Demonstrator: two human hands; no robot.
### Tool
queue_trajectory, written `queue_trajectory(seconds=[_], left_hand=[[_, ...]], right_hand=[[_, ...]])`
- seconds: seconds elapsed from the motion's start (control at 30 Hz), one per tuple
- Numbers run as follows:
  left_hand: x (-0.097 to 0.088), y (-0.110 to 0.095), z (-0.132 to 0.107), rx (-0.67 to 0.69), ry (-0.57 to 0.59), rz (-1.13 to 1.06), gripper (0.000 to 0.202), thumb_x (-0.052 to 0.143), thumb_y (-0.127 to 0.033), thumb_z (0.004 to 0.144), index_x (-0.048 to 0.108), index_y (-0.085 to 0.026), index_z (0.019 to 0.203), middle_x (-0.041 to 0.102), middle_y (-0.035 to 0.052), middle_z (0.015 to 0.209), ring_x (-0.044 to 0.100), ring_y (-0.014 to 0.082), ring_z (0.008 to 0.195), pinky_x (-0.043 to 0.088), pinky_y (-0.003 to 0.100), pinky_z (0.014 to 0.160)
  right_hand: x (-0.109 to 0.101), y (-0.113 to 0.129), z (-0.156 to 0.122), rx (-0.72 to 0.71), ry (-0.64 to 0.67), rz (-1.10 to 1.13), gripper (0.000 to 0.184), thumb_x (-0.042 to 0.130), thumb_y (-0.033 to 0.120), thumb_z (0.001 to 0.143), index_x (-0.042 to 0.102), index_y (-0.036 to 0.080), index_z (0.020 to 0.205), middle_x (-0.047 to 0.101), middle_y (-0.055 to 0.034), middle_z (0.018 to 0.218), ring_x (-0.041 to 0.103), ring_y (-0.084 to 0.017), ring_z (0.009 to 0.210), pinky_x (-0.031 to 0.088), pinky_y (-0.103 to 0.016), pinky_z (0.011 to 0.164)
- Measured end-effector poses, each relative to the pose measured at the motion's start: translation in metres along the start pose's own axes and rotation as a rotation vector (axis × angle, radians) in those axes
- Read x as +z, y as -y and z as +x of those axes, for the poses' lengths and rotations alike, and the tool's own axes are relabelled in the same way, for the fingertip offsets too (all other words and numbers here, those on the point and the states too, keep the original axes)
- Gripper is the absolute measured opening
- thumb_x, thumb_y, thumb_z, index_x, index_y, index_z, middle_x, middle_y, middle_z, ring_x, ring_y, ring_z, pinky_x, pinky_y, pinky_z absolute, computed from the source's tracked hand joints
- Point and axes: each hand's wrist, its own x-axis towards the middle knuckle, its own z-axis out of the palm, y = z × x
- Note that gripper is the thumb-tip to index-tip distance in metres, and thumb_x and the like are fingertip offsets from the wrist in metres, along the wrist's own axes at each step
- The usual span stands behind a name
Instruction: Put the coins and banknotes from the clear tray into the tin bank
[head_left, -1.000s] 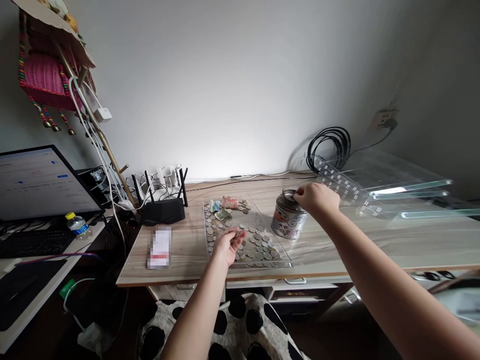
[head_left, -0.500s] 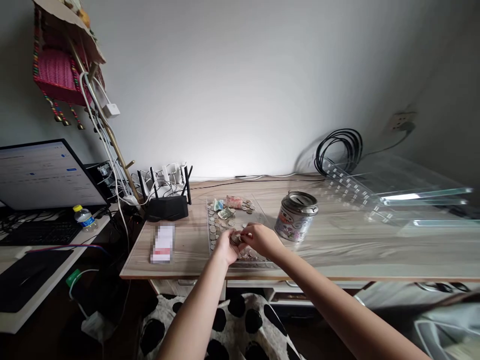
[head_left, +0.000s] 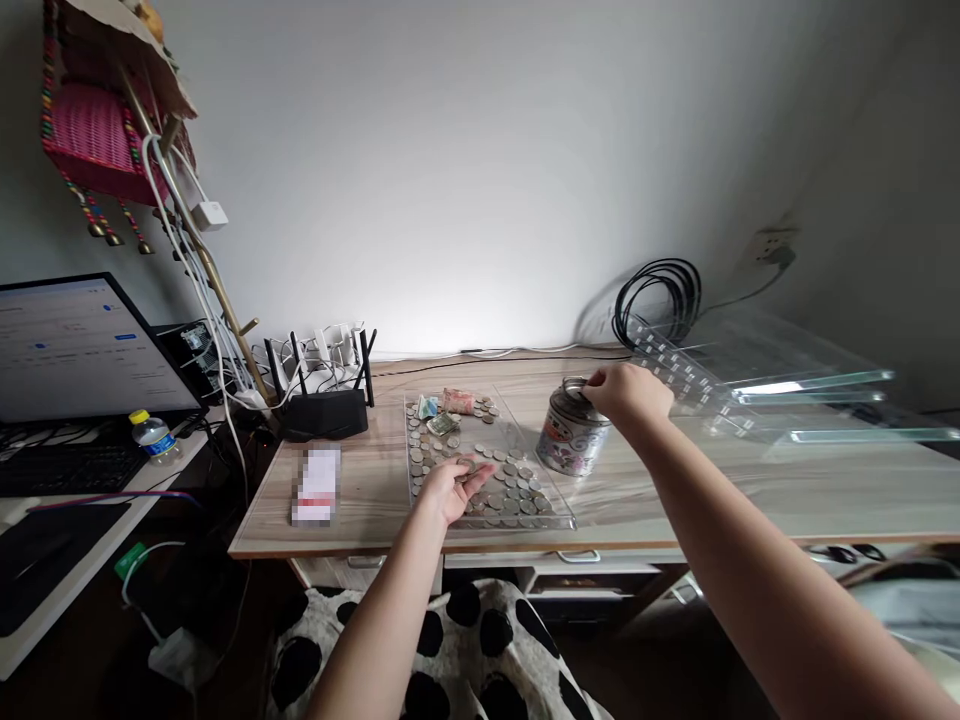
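Observation:
My left hand (head_left: 453,488) is turned palm up over the clear acrylic tray (head_left: 573,521). It is loosely cupped around a few coins (head_left: 466,465), partly hidden by the fingers. Many loose silver coins (head_left: 525,492) lie spread on the tray, with crumpled banknotes (head_left: 458,401) near its back edge. To the right of the tray stands a patterned metal coin tin (head_left: 571,440), upright. At the top of this tin, my right hand (head_left: 626,393) has its fingers pinched together by the lid. The coin in that pinch is hidden behind the fingers.
A phone (head_left: 316,488) and a black router (head_left: 325,414) are at the desk's left. Coiled black cable (head_left: 658,300) and clear acrylic panels (head_left: 810,385) occupy the right side. Further left are a laptop (head_left: 67,350) and a bottle (head_left: 154,437).
My right hand has left the coins in my left palm and moved right and up to the tin's lid. My left hand stays above the tray, its fingers now more extended.

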Motion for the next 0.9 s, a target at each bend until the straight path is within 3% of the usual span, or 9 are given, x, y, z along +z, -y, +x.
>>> queue_trajectory(seconds=[0.1, 0.23, 0.3, 0.4, 0.47, 0.57, 0.67, 0.77, 0.9], left_hand=[[-0.001, -0.001, 0.000, 0.019, 0.004, 0.012, 0.020, 0.038, 0.001, 0.073, 0.055, -0.004, 0.081, 0.064, 0.0152, 0.078, 0.062, 0.0189, 0.082, 0.050, 0.022, 0.068], [0.001, -0.003, 0.000, -0.017, -0.005, -0.020, 0.019, 0.039, -0.007, 0.076, 0.056, -0.004, 0.081, 0.064, 0.0161, 0.080, 0.062, 0.0192, 0.082, 0.050, 0.025, 0.069], [0.002, -0.003, 0.001, -0.054, 0.001, -0.037, 0.020, 0.039, -0.013, 0.078, 0.056, -0.004, 0.079, 0.064, 0.0161, 0.076, 0.063, 0.0193, 0.076, 0.050, 0.026, 0.065], [0.003, -0.003, 0.004, -0.064, -0.022, -0.052, 0.018, 0.040, -0.018, 0.078, 0.054, -0.008, 0.072, 0.061, 0.0090, 0.062, 0.061, 0.0147, 0.058, 0.050, 0.024, 0.054], [0.003, -0.002, 0.006, -0.038, -0.062, -0.066, 0.014, 0.043, -0.017, 0.076, 0.052, -0.012, 0.067, 0.056, 0.0036, 0.055, 0.056, 0.0111, 0.049, 0.047, 0.021, 0.048], [0.003, -0.002, 0.007, -0.044, -0.084, -0.046, 0.012, 0.044, -0.017, 0.075, 0.050, -0.013, 0.066, 0.054, 0.0018, 0.053, 0.053, 0.0097, 0.046, 0.047, 0.021, 0.046], [0.003, -0.003, 0.004, -0.074, -0.052, -0.015, 0.011, 0.042, -0.014, 0.073, 0.053, -0.010, 0.071, 0.058, 0.0062, 0.059, 0.058, 0.0122, 0.053, 0.050, 0.023, 0.054], [0.002, -0.004, 0.001, -0.087, 0.033, -0.024, 0.016, 0.041, -0.007, 0.069, 0.054, -0.004, 0.079, 0.062, 0.0153, 0.073, 0.062, 0.0184, 0.072, 0.051, 0.024, 0.062], [0.001, -0.003, 0.000, -0.064, 0.010, -0.060, 0.025, 0.041, 0.001, 0.062, 0.054, -0.004, 0.082, 0.062, 0.0176, 0.079, 0.060, 0.0237, 0.086, 0.052, 0.028, 0.068]], right_hand=[[0.004, 0.005, -0.002, -0.032, -0.022, -0.005, 0.019, 0.054, 0.024, 0.064, 0.066, 0.014, 0.074, 0.059, -0.0170, 0.079, 0.053, -0.027, 0.073, 0.036, -0.036, 0.054], [0.016, 0.028, -0.037, -0.178, -0.140, 0.026, 0.032, 0.042, 0.029, 0.077, 0.062, 0.015, 0.096, 0.057, -0.0153, 0.098, 0.050, -0.026, 0.087, 0.038, -0.034, 0.062], [0.030, 0.043, -0.063, -0.383, -0.062, 0.107, 0.032, 0.037, 0.030, 0.081, 0.061, 0.019, 0.098, 0.057, -0.0098, 0.101, 0.052, -0.020, 0.081, 0.039, -0.029, 0.060], [0.061, 0.061, -0.096, -0.709, 0.217, 0.237, 0.026, 0.044, 0.032, 0.078, 0.064, 0.025, 0.091, 0.060, -0.0039, 0.092, 0.054, -0.014, 0.072, 0.039, -0.023, 0.058], [0.081, 0.067, -0.107, -0.763, 0.272, 0.268, 0.022, 0.048, 0.030, 0.075, 0.065, 0.026, 0.088, 0.061, -0.0020, 0.087, 0.054, -0.013, 0.074, 0.039, -0.021, 0.060], [0.097, 0.070, -0.108, -0.694, 0.293, 0.313, 0.018, 0.052, 0.028, 0.071, 0.066, 0.022, 0.081, 0.062, -0.0016, 0.079, 0.055, -0.012, 0.068, 0.038, -0.020, 0.058], [0.092, 0.066, -0.099, -0.616, 0.334, 0.367, 0.015, 0.055, 0.028, 0.067, 0.064, 0.018, 0.073, 0.063, -0.0016, 0.068, 0.054, -0.012, 0.059, 0.038, -0.021, 0.054], [0.062, 0.053, -0.082, -0.526, 0.211, 0.400, 0.018, 0.052, 0.031, 0.071, 0.065, 0.019, 0.076, 0.065, -0.0022, 0.070, 0.056, -0.013, 0.062, 0.040, -0.022, 0.057], [0.010, 0.024, -0.045, -0.147, -0.056, 0.184, 0.030, 0.046, 0.037, 0.075, 0.064, 0.022, 0.093, 0.064, -0.0083, 0.085, 0.056, -0.021, 0.077, 0.041, -0.031, 0.062]])
